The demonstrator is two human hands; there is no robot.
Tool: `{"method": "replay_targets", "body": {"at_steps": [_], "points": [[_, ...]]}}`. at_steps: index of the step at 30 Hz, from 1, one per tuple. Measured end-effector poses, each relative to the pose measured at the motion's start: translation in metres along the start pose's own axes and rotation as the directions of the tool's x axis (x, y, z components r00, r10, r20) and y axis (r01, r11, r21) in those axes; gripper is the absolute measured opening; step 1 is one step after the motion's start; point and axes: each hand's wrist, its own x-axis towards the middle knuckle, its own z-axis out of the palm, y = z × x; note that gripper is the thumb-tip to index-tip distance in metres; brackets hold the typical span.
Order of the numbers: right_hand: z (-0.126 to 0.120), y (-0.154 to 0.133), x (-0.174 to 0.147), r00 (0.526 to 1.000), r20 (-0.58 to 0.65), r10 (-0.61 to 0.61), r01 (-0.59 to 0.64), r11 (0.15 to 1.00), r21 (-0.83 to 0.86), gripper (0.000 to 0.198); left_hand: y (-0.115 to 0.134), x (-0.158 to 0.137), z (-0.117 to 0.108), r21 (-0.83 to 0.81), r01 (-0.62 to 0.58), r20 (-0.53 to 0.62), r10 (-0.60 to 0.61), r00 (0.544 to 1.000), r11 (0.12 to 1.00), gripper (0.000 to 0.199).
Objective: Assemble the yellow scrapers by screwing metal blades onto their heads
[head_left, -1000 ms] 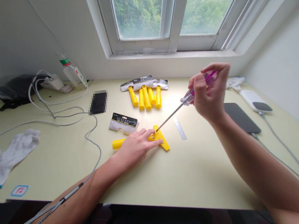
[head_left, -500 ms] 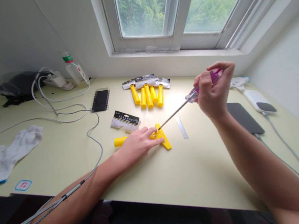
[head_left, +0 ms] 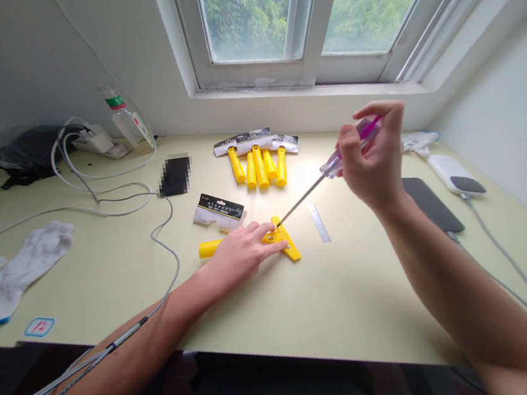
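A yellow plastic scraper (head_left: 292, 250) lies flat on the table with its handle to the left and its wide head to the right. Over its neck rests my left hand (head_left: 241, 252), fingers straddling the neck and holding the scraper down; part of the handle is hidden beneath. My right hand (head_left: 371, 160) is wrapped around the clear and purple handle of a screwdriver (head_left: 303, 199). The shaft slants down leftward, and its tip meets the upper part of the scraper head. Right of the head lies a flat metal blade (head_left: 318, 221), apart from both hands.
Several yellow-handled scrapers (head_left: 259, 167) lie in packaging behind, and a black-and-white card (head_left: 219, 211) sits nearer. Cables, a bottle (head_left: 132, 127) and a white glove (head_left: 22, 265) are on the left. A dark phone-like slab (head_left: 432, 204) and white device (head_left: 455, 175) are on the right.
The view has shifted slightly. My right hand has turned a little on the screwdriver handle, while the tip stays at the scraper head. My left hand keeps its place.
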Motion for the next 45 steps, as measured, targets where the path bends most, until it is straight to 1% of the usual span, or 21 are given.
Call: {"method": "replay_targets", "body": {"at_steps": [3, 5, 7, 9, 12, 14, 17, 19, 21, 23, 24, 26, 28, 30, 32, 35, 40, 43, 45], "points": [[-0.004, -0.010, -0.004, 0.987, -0.115, -0.115, 0.123, 0.990, 0.065, 0.040, 0.000, 0.000, 0.001, -0.002, -0.003, -0.014, 0.003, 1.000, 1.000, 0.050], [-0.005, -0.017, -0.005, 0.980, -0.051, -0.194, 0.200, 0.967, 0.155, 0.050, -0.001, -0.001, 0.002, -0.007, -0.005, -0.018, 0.005, 1.000, 1.000, 0.049], [-0.007, -0.022, -0.006, 0.971, 0.013, -0.237, 0.228, 0.948, 0.223, 0.055, -0.001, -0.001, 0.002, -0.013, -0.003, -0.024, 0.003, 1.000, 1.000, 0.049], [-0.011, -0.026, -0.007, 0.967, 0.052, -0.250, 0.234, 0.948, 0.217, 0.049, -0.001, -0.001, 0.002, -0.013, 0.001, -0.029, -0.002, 1.000, 1.000, 0.051], [-0.021, -0.029, -0.007, 0.967, 0.012, -0.254, 0.251, 0.961, 0.115, 0.035, -0.001, -0.001, 0.002, -0.004, -0.001, -0.028, 0.001, 1.000, 1.000, 0.054], [-0.027, -0.030, -0.007, 0.962, -0.008, -0.272, 0.271, 0.960, 0.069, 0.033, 0.000, 0.000, 0.001, -0.001, -0.002, -0.020, 0.002, 1.000, 1.000, 0.053], [-0.034, -0.031, -0.007, 0.953, 0.003, -0.302, 0.302, 0.953, 0.017, 0.036, 0.000, 0.000, 0.000, -0.006, -0.005, -0.002, 0.005, 1.000, 1.000, 0.052], [-0.035, -0.033, -0.008, 0.953, 0.013, -0.303, 0.302, 0.953, 0.037, 0.035, 0.000, 0.000, 0.000, -0.007, -0.003, 0.005, 0.003, 1.000, 1.000, 0.051], [-0.034, -0.039, -0.011, 0.948, 0.042, -0.315, 0.306, 0.941, 0.146, 0.030, 0.000, 0.000, 0.000, -0.003, -0.001, 0.002, 0.001, 1.000, 1.000, 0.050], [-0.030, -0.050, -0.016, 0.933, 0.070, -0.352, 0.326, 0.914, 0.241, 0.024, 0.000, 0.000, 0.000, 0.002, 0.000, -0.005, 0.000, 1.000, 1.000, 0.049], [-0.029, -0.056, -0.020, 0.927, 0.073, -0.369, 0.343, 0.909, 0.237, 0.021, 0.000, 0.000, 0.000, 0.004, 0.001, -0.007, -0.001, 1.000, 1.000, 0.049], [-0.025, -0.067, -0.025, 0.925, 0.050, -0.378, 0.369, 0.921, 0.124, 0.019, 0.000, 0.000, 0.000, 0.008, 0.004, 0.001, -0.004, 1.000, 1.000, 0.049], [-0.023, -0.071, -0.027, 0.937, -0.012, -0.350, 0.348, 0.936, -0.054, 0.022, 0.000, 0.000, 0.000, 0.007, 0.004, 0.007, -0.004, 1.000, 1.000, 0.049], [-0.021, -0.066, -0.024, 0.947, -0.107, -0.304, 0.280, 0.940, -0.197, 0.026, 0.000, 0.000, 0.000, 0.004, -0.002, -0.003, 0.002, 1.000, 1.000, 0.050], [-0.021, -0.055, -0.019, 0.947, -0.192, -0.257, 0.193, 0.934, -0.302, 0.028, -0.001, 0.000, 0.001, 0.005, -0.011, -0.027, 0.011, 1.000, 1.000, 0.051], [-0.021, -0.039, -0.012, 0.942, -0.251, -0.223, 0.109, 0.911, -0.399, 0.027, -0.001, 0.000, 0.003, 0.018, -0.023, -0.039, 0.024, 0.999, 1.000, 0.051], [-0.020, -0.036, -0.009, 0.941, -0.261, -0.217, 0.089, 0.899, -0.428, 0.025, -0.001, -0.001, 0.002, 0.021, -0.019, -0.021, 0.019, 1.000, 1.000, 0.051], [-0.019, -0.035, -0.008, 0.946, -0.267, -0.181, 0.065, 0.918, -0.392, 0.024, -0.001, -0.001, 0.002, 0.019, -0.013, 0.006, 0.013, 1.000, 1.000, 0.049], [-0.017, -0.034, -0.008, 0.949, -0.274, -0.157, 0.058, 0.939, -0.339, 0.024, -0.001, -0.001, 0.001, 0.023, -0.010, 0.018, 0.010, 1.000, 1.000, 0.048]]}}
